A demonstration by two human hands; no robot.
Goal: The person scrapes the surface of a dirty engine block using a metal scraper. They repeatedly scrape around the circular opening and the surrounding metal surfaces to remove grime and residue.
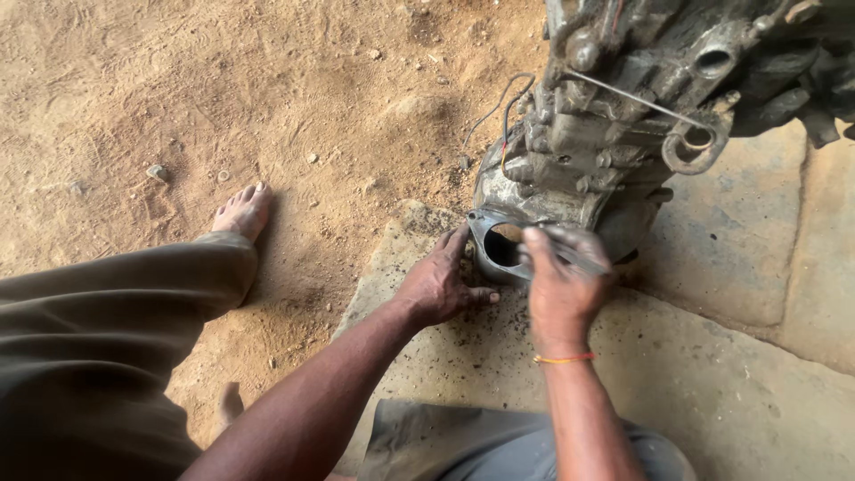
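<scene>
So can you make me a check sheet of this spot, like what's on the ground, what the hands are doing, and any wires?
Surface: worn stone slab beside sandy dirt ground.
Job's things: greasy metal engine housing resting on the slab; its round flanged opening faces the person.
Clutter: small stones on the dirt; dark grit on the slab by the hands.
Grips: left hand braced against the flange edge; right hand shut on a thin metal tool at the opening.
Cables: thin wires hang loose from the housing; a metal rod crosses it.
Surroundings: bare foot, brown trouser leg, grey cloth.
</scene>
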